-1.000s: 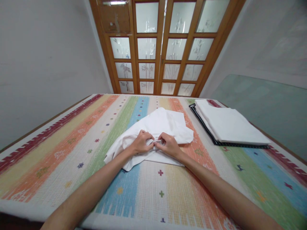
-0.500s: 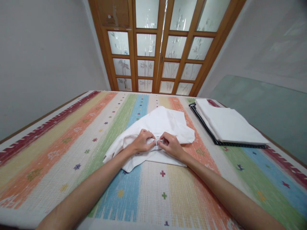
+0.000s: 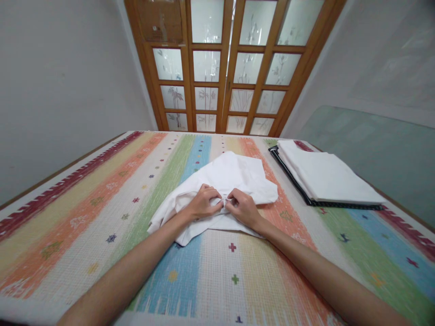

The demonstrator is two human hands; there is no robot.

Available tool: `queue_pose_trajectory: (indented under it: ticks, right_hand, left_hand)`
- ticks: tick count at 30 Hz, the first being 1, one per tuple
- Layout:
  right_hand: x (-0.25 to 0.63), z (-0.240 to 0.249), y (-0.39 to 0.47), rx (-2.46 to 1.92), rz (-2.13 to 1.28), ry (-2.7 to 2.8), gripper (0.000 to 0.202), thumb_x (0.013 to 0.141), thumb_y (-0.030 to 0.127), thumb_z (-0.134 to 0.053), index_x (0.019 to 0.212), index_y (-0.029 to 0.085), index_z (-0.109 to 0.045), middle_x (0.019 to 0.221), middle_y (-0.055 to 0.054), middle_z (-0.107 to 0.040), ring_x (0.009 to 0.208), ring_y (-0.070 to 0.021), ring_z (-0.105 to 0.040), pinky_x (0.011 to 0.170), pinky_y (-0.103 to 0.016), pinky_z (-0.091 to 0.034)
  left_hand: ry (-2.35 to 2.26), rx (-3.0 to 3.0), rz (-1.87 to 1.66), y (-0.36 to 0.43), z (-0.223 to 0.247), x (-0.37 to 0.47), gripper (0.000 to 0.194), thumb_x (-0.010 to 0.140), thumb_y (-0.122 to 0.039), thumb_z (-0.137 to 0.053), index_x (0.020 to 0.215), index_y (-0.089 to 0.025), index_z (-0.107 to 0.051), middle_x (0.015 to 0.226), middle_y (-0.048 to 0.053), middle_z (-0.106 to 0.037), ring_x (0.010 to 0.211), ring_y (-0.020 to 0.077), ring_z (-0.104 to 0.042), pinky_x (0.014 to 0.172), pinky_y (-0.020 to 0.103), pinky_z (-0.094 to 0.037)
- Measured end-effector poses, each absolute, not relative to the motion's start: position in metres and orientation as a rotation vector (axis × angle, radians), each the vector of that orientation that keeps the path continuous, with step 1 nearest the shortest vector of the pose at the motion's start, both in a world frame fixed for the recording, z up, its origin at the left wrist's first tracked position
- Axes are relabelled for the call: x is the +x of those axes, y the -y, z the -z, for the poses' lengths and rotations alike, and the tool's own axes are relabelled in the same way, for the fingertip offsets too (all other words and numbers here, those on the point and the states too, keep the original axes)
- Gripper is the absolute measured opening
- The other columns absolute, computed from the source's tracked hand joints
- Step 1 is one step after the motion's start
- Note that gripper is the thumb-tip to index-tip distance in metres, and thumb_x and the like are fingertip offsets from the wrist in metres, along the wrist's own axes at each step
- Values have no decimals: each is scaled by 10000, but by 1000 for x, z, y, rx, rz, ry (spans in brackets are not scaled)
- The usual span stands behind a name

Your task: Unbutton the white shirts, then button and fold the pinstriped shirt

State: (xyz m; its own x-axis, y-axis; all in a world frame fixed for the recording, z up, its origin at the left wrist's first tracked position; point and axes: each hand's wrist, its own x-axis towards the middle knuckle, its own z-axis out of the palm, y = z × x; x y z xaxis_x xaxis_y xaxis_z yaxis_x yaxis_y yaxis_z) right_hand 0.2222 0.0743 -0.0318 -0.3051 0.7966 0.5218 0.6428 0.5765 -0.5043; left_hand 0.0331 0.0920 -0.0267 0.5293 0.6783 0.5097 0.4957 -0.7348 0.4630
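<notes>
A crumpled white cloth (image 3: 234,170) lies in the middle of the table, its folds spread out to the left and right. My left hand (image 3: 205,202) pinches a small part of it between thumb and fingers. Close beside it, my right hand (image 3: 242,206) pinches the same spot from the other side, with the fingertips of both hands nearly touching. A small bit of gathered fabric shows between them; its details are too small to make out. Both forearms rest low over the tabletop.
A striped, patterned tablecloth (image 3: 217,258) covers the table. At the right lies a folded stack of white cloth (image 3: 329,174) over a black-edged fabric (image 3: 292,179). Beyond the far edge stand wood-framed glass doors (image 3: 220,86); a pale green panel (image 3: 370,154) leans at the right wall.
Hardly anything differs: both hands keep pinching the white cloth at the same place, with slight finger movement. The whole view has shifted a little.
</notes>
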Motion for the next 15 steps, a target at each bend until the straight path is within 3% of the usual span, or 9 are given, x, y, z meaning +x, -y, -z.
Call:
queue_pose_trajectory:
  ticks: [11,15]
  right_hand:
    - [227,30,-78,-1079,-411,2020,190,842,339,-578,742,177,-564,610,21,-507,547,-117,-436,545,-249,-345]
    - [229,31,-81,-1069,-544,1964,195,841,348,-581,756,173,-593,573,35,-486,517,-108,-420,514,-241,-334]
  left_hand:
    - [-1126,2646,-1048,-88,33,41,79,784,-199,-570,720,-168,-607,688,16,-655,667,150,-571,773,334,-373]
    - [-1153,2819,-1104,-83,33,45,160,825,-173,-530,668,-166,-562,646,23,-605,644,150,-540,745,329,-370]
